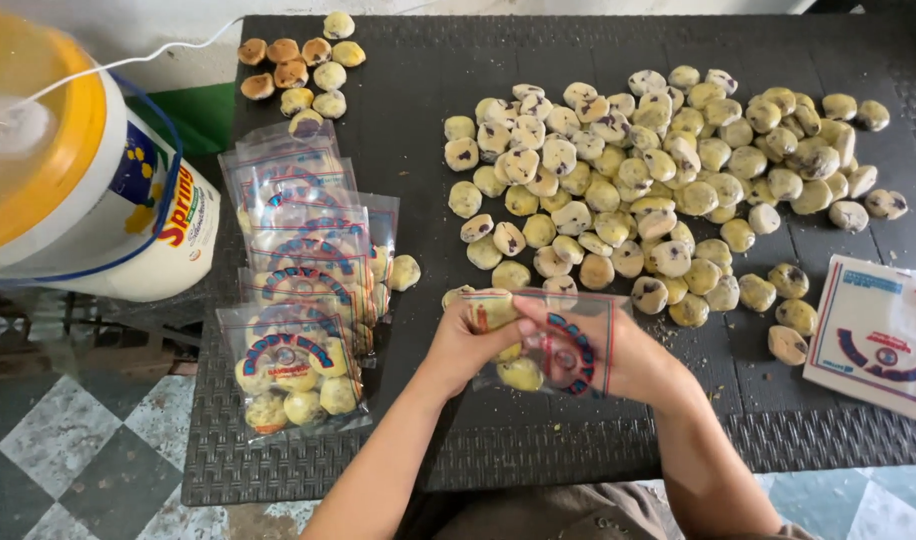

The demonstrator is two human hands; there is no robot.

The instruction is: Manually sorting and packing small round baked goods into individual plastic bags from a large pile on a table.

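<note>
My left hand (468,345) and my right hand (618,350) together hold a clear printed plastic bag (563,345) near the front of the dark woven table (578,440). The left hand pinches the bag's open edge with a pale cookie at its fingers. A few cookies sit inside the bag near its bottom. Beyond my hands lies a big heap of pale round cookies with dark spots (658,170).
A row of filled printed bags (303,290) lies at the table's left edge. Browner cookies (293,65) sit at the far left corner. A stack of flat unfilled bags (878,335) is at the right. A white bucket with a yellow lid (68,180) stands left of the table.
</note>
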